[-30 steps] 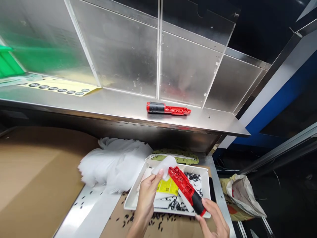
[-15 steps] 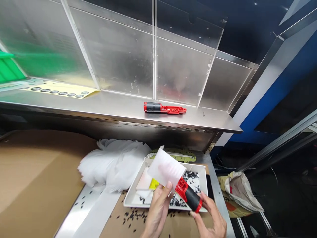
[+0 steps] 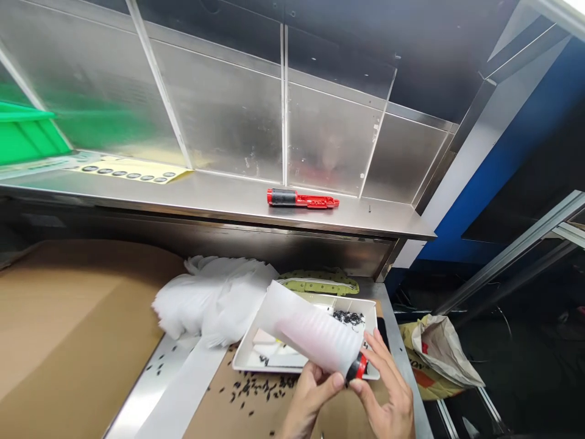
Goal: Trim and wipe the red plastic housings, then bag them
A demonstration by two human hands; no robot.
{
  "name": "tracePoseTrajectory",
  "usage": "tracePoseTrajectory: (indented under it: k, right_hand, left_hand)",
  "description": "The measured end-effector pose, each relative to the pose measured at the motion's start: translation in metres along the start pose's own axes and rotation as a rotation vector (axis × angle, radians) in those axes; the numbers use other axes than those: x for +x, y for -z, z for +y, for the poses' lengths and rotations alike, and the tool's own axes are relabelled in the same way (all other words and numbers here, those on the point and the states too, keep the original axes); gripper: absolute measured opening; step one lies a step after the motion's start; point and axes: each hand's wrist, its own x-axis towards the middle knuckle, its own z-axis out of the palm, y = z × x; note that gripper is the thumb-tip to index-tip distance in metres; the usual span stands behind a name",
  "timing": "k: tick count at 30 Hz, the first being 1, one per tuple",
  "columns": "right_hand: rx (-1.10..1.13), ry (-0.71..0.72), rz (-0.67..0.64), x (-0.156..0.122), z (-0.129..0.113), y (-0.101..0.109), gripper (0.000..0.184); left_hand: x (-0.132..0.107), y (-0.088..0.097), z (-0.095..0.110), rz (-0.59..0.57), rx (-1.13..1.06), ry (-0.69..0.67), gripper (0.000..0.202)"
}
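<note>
A red and black plastic part sits inside a white foam sleeve [image 3: 311,332]; only its red and black end [image 3: 357,368] pokes out. My left hand [image 3: 311,396] pinches the sleeve's lower edge. My right hand [image 3: 386,393] holds the exposed end with its fingertips. Both hover over the front edge of a white tray [image 3: 256,356]. A second red and black part [image 3: 301,199] lies on the steel shelf [image 3: 219,198] above.
A pile of white foam sleeves [image 3: 210,299] lies left of the tray. Brown cardboard [image 3: 68,329] covers the bench at left. Small black bits [image 3: 256,393] are scattered around the tray. A green bin [image 3: 22,131] and a sticker sheet [image 3: 130,171] sit on the shelf. A crumpled bag [image 3: 439,356] lies at right.
The foam sleeve has been pulled down over the red part, which now is almost wholly covered. Both hands shifted slightly lower and closer together.
</note>
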Motion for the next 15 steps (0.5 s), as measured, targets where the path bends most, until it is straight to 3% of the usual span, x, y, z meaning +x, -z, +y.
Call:
tracePoseTrajectory:
  k: [4,9,12,15]
  right_hand:
    - [-0.028,0.132,-0.087,0.000,0.004,0.006,0.035]
    - [0.041,0.116,-0.121,0.004,-0.011,0.005,0.026]
    - [0.077,0.116,-0.270,0.006,-0.022,0.006,0.027]
    - [0.072,0.213,-0.449,0.007,-0.029,0.006,0.025]
  left_hand:
    - [-0.015,0.002,-0.008,-0.120,-0.072,0.081,0.051]
    - [-0.027,0.022,-0.012,-0.208,-0.344,0.255,0.069]
    - [-0.037,0.037,-0.014,-0.199,-0.556,0.325,0.076]
    - [-0.050,0.047,-0.020,-0.163,-0.706,0.349,0.072]
